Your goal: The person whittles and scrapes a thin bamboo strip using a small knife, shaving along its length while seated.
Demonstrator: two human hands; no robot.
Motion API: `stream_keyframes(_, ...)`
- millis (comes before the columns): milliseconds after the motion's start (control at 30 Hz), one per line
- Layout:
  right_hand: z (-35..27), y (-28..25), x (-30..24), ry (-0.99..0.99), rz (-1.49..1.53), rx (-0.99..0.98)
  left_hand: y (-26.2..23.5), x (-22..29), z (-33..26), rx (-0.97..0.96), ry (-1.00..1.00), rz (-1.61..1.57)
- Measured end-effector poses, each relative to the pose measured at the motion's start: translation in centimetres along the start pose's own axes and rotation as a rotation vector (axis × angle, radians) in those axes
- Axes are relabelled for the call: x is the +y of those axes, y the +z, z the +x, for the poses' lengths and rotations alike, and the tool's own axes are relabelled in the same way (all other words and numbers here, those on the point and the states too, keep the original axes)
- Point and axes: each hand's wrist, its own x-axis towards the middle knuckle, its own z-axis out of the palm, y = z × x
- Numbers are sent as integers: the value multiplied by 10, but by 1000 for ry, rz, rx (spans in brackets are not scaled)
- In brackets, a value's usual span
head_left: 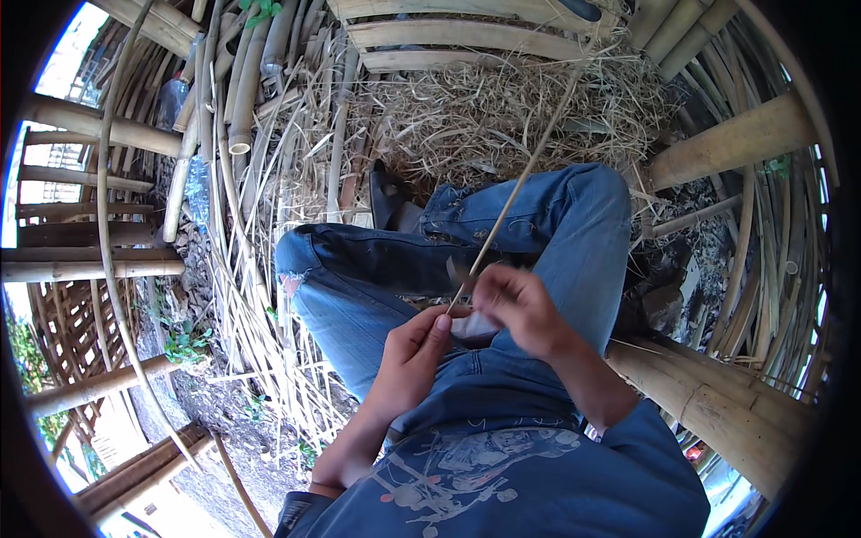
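Note:
A long thin bamboo strip runs from my hands over my bent legs toward the far straw heap. My left hand pinches its near end between thumb and fingers. Close beside it, my right hand is closed, with a small dark blade that looks like a knife's showing at its fingers. The knife's handle is mostly hidden, and the right fingers are slightly blurred. Strip and blade meet just above my left fingertips, over my lap.
Dry shavings cover the ground ahead. Loose pale strips lie along my left. Bamboo poles stand or lie at both sides, with a thick one near my right hip. A slatted bamboo piece sits at the far edge.

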Motion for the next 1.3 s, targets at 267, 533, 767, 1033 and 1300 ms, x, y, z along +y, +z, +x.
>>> stream_keyframes(267,-1,0,-8,457,-35,-262,-1,0,-9,38,115,425)
stream_keyframes(533,2,-14,-15,384,-153,-43,-4,-6,-18,113,145,596)
stream_keyframes(767,-2,4,-7,523,-107,-147,-3,-11,-23,134,181,654)
stream_keyframes(1033,0,0,-8,462,-72,-174,-4,-7,-23,125,255,684)
stream_keyframes(1300,0,0,-19,399,-226,-68,0,-3,-20,155,279,628)
